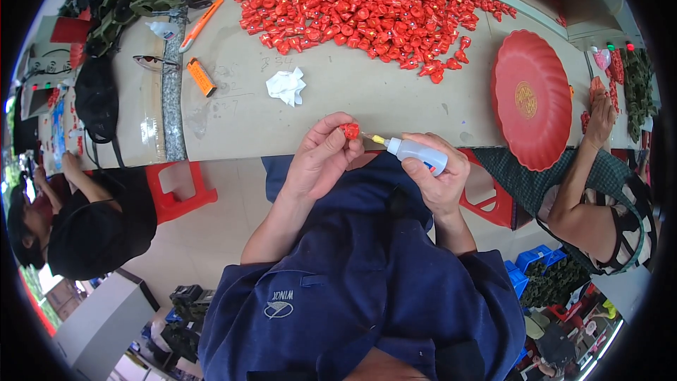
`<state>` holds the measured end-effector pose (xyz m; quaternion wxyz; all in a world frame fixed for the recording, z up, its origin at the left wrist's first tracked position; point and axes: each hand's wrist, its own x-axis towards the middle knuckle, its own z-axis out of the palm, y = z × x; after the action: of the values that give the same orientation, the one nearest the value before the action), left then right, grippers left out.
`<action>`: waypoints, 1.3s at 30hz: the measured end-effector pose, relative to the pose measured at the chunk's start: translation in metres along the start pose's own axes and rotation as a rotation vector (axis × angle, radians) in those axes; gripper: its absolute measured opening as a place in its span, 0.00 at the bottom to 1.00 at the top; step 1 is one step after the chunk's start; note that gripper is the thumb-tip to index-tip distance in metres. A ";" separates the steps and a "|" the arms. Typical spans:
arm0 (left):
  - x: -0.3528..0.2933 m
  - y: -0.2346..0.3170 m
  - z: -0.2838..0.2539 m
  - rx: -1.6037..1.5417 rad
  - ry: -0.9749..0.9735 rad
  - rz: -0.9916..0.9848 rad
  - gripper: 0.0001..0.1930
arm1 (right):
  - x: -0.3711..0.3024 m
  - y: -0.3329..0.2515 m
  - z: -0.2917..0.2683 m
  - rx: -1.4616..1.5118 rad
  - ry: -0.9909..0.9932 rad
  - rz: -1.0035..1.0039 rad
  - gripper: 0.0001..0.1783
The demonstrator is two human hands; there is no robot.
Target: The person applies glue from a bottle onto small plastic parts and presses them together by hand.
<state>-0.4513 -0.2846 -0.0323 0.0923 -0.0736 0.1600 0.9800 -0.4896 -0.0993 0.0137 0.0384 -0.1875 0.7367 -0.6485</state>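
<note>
At the near edge of the table (236, 123), the left hand (319, 162) pinches a small red piece (350, 130) and the right hand (446, 178) grips a squeeze bottle (417, 154), nozzle (379, 139) close beside it, so dabbing on liquid seems the step, the next move calling for a light, steady squeeze.

Red piece (350, 130) partly behind left hand (321, 159)

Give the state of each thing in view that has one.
Left hand: pinching a small red piece
Right hand: gripping a squeeze bottle
Squeeze bottle: tilted, nozzle toward the piece
White tissue: crumpled
Red pieces: heaped loosely
Orange cutter: lying flat, blade unclear
Red tray: jutting past the table
</note>
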 end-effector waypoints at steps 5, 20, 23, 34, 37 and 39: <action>0.000 0.000 -0.001 -0.007 -0.006 0.010 0.11 | 0.000 0.000 0.001 -0.005 0.006 -0.042 0.17; 0.001 0.000 -0.001 0.017 0.009 -0.012 0.11 | 0.000 -0.003 0.002 -0.016 -0.018 0.017 0.18; 0.001 0.000 -0.001 0.029 0.027 -0.010 0.11 | 0.001 0.001 0.002 -0.007 -0.026 -0.060 0.17; 0.000 0.000 -0.001 0.023 0.026 -0.021 0.11 | 0.001 -0.001 0.002 -0.009 -0.023 -0.049 0.17; 0.001 0.000 -0.001 -0.016 0.017 -0.024 0.11 | 0.001 -0.001 0.002 -0.001 -0.024 -0.045 0.17; 0.001 0.000 -0.005 -0.018 0.007 -0.018 0.11 | 0.001 0.000 0.003 0.002 -0.023 -0.044 0.17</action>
<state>-0.4521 -0.2861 -0.0369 0.1002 -0.0791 0.1509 0.9803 -0.4901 -0.1022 0.0137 0.0327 -0.2110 0.7313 -0.6477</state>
